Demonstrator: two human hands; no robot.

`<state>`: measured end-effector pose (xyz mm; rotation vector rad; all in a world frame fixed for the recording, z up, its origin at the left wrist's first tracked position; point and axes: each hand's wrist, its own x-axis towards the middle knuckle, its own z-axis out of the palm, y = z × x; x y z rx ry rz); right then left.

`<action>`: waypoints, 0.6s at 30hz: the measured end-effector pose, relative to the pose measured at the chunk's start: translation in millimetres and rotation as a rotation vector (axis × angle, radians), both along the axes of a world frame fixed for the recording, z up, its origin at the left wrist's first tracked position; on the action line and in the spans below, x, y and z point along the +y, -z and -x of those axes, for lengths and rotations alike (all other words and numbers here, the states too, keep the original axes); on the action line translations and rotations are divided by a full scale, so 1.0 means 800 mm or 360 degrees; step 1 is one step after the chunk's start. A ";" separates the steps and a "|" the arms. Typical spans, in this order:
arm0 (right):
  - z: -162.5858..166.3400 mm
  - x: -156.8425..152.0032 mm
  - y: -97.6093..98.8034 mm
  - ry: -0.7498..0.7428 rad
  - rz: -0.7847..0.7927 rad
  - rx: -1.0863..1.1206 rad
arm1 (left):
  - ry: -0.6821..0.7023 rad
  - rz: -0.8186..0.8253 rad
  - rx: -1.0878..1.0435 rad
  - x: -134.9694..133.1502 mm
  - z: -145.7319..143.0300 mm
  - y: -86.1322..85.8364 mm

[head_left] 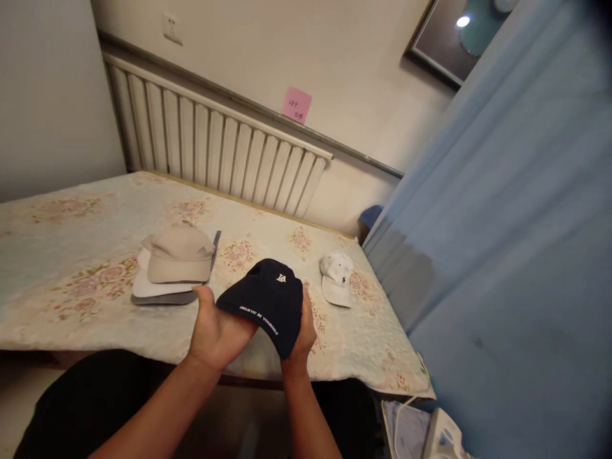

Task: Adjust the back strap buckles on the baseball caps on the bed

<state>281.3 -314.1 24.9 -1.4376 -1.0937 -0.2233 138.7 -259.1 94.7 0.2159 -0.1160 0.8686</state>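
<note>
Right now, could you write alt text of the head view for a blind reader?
The left hand and right hand hold a dark navy fabric baseball cap with white lettering over a floral-clothed table. A stack of beige, white and grey caps lies to its left, a small white cap to its right.

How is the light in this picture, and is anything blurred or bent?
Head view: warm, dim indoor light; a lamp glares in the framed picture; the radiator leans from lens distortion; the dark cap is sharp; the top right corner darkens.
</note>
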 end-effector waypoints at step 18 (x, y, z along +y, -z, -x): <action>-0.008 -0.007 0.020 -0.0039 0.0107 0.0314 | 0.0126 0.0549 0.0769 -0.007 0.000 -0.017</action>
